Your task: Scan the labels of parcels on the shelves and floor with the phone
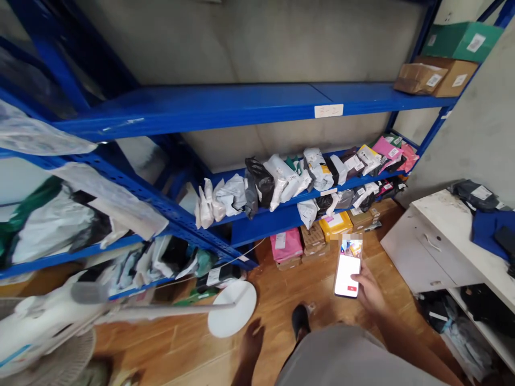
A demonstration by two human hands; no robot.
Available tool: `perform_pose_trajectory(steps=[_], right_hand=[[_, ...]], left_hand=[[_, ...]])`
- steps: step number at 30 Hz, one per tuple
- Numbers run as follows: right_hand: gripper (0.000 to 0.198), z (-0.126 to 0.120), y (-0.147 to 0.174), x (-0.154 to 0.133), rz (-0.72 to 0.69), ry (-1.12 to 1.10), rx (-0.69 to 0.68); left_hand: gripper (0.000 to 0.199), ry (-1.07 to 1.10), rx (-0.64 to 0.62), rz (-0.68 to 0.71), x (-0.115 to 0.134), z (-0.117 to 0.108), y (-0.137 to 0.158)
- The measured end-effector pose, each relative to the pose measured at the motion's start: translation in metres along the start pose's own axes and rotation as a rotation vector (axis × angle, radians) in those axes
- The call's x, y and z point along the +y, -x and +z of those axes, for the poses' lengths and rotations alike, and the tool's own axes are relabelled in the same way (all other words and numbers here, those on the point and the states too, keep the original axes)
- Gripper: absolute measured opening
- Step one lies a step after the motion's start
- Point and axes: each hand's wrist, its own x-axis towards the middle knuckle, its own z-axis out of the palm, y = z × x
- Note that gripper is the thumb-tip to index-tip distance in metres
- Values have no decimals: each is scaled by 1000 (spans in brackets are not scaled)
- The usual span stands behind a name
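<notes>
In the head view, my right hand [368,287] is wrapped round a smartphone [347,276], its thumb over the lower right of the lit screen. A small picture shows at the top of that screen, with a red button near the bottom. My left hand [252,336] hangs low over the wooden floor, holding nothing, its fingers loosely apart. Beyond the phone, a yellow parcel [336,225], a pink parcel [286,245] and brown boxes [313,238] rest on the floor by the blue shelf rack [257,228].
Wrapped parcels [285,174] line the lower shelves. Boxes [426,78] stand on the upper shelf at right. A white cabinet [426,244] is on the right. To the left, a white fan [48,316] and a round white base [232,309] occupy the floor.
</notes>
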Motion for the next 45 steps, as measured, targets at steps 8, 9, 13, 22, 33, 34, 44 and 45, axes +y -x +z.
perform_pose_trajectory(steps=[8, 9, 13, 22, 33, 34, 44, 45], right_hand=[[36, -32, 13, -28, -14, 89, 20], [36, -35, 14, -28, -19, 90, 21], [39, -45, 18, -26, -38, 95, 34], [35, -60, 26, -30, -73, 119, 10], [37, -82, 34, -54, -107, 200, -162], [38, -82, 35, -55, -106, 201, -174], [50, -83, 40, -65, -103, 197, -264], [51, -82, 40, -66, -104, 197, -264]], left_hand=[[74, 667, -725, 198, 173, 109, 69], [75, 730, -809, 194, 187, 111, 82], [87, 745, -919, 197, 216, 110, 118], [110, 712, -916, 141, 225, 118, 137], [93, 856, -906, 92, 225, 120, 145], [96, 848, -898, 100, 225, 120, 145], [106, 856, -999, 138, 225, 117, 147], [109, 842, -1011, 140, 226, 115, 148]])
